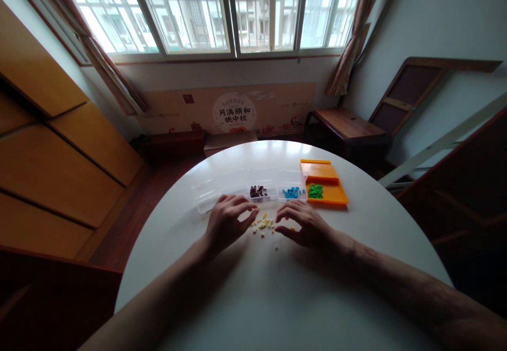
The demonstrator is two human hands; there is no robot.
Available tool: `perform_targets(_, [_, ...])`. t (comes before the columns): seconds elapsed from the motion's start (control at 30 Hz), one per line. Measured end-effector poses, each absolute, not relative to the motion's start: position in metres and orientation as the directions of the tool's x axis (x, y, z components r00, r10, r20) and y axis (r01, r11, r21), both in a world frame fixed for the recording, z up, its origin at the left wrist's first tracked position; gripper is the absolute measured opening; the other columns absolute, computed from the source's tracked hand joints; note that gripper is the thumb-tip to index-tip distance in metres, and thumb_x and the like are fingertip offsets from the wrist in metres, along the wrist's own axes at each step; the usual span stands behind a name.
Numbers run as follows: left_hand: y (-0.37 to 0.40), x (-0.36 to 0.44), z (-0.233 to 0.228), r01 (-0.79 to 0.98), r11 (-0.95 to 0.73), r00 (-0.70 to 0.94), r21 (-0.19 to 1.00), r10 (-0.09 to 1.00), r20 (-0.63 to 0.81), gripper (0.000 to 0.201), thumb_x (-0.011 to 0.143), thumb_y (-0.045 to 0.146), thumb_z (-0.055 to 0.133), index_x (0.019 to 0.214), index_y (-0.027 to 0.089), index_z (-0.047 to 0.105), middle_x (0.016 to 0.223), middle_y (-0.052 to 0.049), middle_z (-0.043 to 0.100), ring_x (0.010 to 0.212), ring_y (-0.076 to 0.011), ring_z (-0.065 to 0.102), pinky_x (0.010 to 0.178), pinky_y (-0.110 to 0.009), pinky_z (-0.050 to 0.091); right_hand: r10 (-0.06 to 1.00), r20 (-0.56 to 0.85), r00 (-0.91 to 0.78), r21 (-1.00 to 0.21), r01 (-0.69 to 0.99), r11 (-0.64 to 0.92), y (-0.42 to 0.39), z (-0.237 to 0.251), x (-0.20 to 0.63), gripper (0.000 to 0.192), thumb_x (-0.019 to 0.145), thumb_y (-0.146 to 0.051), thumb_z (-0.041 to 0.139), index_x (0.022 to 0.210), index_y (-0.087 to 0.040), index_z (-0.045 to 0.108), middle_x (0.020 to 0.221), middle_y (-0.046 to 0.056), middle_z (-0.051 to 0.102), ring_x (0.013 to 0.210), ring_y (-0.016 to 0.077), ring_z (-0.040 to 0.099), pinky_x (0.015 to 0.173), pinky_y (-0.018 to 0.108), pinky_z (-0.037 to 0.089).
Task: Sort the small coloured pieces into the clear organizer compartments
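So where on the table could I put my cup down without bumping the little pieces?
The white table is bare in front, near the arms, and at its left edge beside the clear box. It is crowded between the left hand and right hand, around the yellow pieces, and by the orange tray.

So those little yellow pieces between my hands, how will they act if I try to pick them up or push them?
The yellow pieces look tiny and hard, so probably very light and fiddly to pinch. Lying loose on the smooth white table, they would likely slide and scatter when pushed. Whether they would roll is too small to tell.
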State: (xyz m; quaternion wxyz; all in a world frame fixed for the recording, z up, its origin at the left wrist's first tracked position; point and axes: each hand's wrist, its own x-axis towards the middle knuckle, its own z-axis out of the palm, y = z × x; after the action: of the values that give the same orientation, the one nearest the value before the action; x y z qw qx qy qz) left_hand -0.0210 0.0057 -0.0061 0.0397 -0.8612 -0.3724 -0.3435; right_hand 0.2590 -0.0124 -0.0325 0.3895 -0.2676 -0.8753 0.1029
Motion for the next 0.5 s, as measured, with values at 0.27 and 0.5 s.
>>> perform_targets(0.27, [0.033, -0.060, -0.004, 0.886, -0.454, 0.297, 0.097, 0.713, 0.635, 0.018, 0.103, 0.034, 0.071, 0.094, 0.025, 0.083, 0.093, -0.003, 0.081, 0.089, -0.0250, 0.071, 0.090, -0.042, 0.043, 0.511, 0.567, -0.646, -0.364, 0.360, 0.859, -0.012, -0.030, 0.258, 0.014, 0.107, -0.037, 0.069, 0.110, -0.024, 0.068, 0.107, 0.006, 0.077, 0.100, 0.0228, 0.071, 0.094, 0.039, 0.052])
perform_targets(0.5, [0.031, -0.059, -0.005, 0.884, -0.458, 0.304, 0.095, 0.717, 0.627, 0.018, 0.102, 0.037, 0.072, 0.099, 0.024, 0.083, 0.095, -0.004, 0.080, 0.091, -0.0266, 0.070, 0.091, -0.044, 0.045, 0.529, 0.537, -0.657, -0.375, 0.375, 0.848, -0.011, -0.032, 0.260, 0.013, 0.106, -0.036, 0.071, 0.110, -0.024, 0.070, 0.110, 0.006, 0.077, 0.104, 0.0224, 0.071, 0.098, 0.040, 0.052])
